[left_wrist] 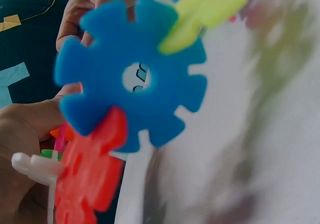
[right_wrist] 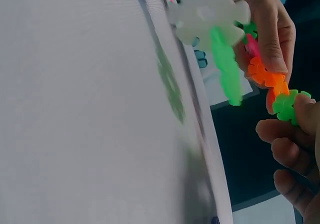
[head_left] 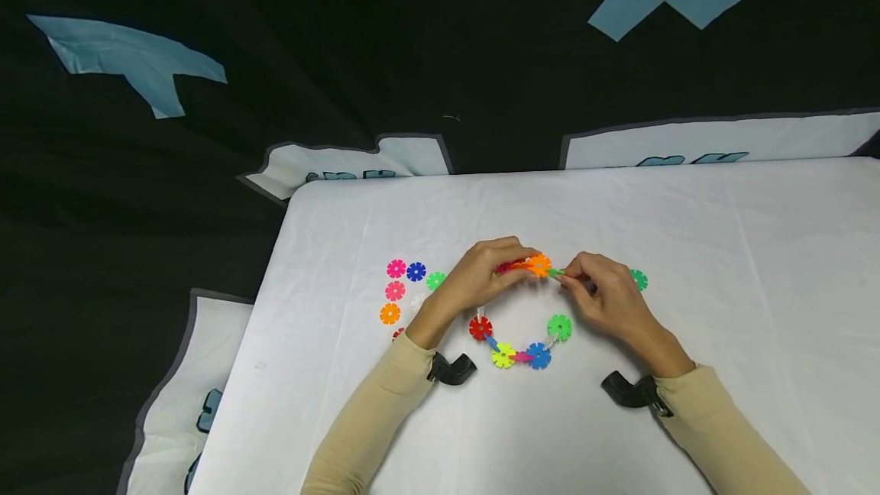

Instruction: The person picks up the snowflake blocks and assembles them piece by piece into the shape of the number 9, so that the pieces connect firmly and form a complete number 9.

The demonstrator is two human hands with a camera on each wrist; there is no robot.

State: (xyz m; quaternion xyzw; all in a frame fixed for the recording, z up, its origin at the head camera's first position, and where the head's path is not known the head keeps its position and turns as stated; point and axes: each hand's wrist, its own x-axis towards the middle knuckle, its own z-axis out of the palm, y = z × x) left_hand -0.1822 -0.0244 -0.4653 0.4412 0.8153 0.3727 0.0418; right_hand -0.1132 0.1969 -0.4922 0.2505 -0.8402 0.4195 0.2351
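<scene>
A chain of slotted interlocking plastic discs hangs in a loop between the hands, its shadow on the cloth. My left hand (head_left: 477, 275) pinches the chain by an orange disc (head_left: 539, 265). With thumb and forefinger my right hand (head_left: 608, 296) grips a green disc (right_wrist: 286, 107), which touches the orange part; whether they are locked together I cannot tell. Lower in the loop are a red disc (head_left: 480, 328), a yellow disc (head_left: 503, 356), a blue disc (head_left: 538, 356) and another green disc (head_left: 560, 328). In the right wrist view a white disc (right_wrist: 207, 14) joins that green one.
Several loose discs lie left of the left hand, among them a pink disc (head_left: 396, 269), a dark blue disc (head_left: 415, 272) and an orange one, some partly behind the forearm. A loose green disc (head_left: 639, 279) lies beyond the right hand. White cloth covers the table (head_left: 777, 289).
</scene>
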